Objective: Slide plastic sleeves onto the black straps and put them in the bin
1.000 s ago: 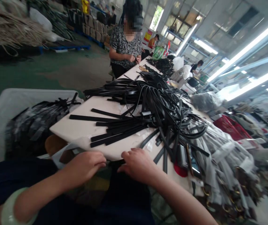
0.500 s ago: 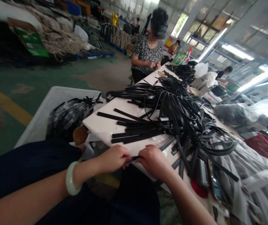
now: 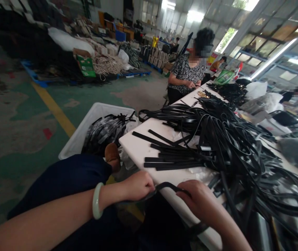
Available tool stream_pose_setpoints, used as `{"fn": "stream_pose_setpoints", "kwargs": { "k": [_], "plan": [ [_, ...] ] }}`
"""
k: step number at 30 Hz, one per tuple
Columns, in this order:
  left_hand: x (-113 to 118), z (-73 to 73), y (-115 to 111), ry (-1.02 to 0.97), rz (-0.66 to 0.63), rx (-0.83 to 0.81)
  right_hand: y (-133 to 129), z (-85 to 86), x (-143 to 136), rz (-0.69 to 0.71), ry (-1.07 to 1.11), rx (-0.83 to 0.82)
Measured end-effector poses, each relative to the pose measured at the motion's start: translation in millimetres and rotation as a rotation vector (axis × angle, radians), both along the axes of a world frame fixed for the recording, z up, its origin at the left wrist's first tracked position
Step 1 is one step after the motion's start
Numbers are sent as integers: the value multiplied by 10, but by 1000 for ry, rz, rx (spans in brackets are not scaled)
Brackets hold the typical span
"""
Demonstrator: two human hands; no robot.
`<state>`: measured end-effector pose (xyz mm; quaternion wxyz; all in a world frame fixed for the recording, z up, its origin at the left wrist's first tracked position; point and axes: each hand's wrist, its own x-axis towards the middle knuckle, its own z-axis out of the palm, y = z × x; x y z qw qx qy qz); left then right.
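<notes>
Both hands grasp one black strap at the near table edge, the left hand clenched on it, the right hand closed over its far end, fingertips hidden, while the tangled strap pile defies counting, one white bin alongside.

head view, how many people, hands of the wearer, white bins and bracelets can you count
People at the table besides the wearer: 3, namely a seated person, a person in orange and a person at far right
Wearer's hands: 2, the left hand and right hand, both on a black strap
White bin: 1
Bracelet: 1
Total: 7
</notes>
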<state>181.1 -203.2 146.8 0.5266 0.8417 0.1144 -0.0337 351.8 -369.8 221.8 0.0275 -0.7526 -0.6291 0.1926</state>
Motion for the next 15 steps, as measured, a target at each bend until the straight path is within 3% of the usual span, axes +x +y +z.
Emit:
{"fn": "stream_pose_setpoints", "kwargs": {
  "k": [4, 7, 11, 15],
  "plan": [
    [-84, 40, 82, -106, -188, -119, -170, 180, 163, 105, 227, 12],
    [-108, 23, -38, -125, -268, -190, -180, 220, 104, 173, 301, 28],
    [-96, -83, -182, -126, -167, -149, -147, 185, 69, 171, 282, 68],
    [-124, -141, -75, -75, -46, -202, -144, 150, 242, 167, 252, 82]
  ]
}}
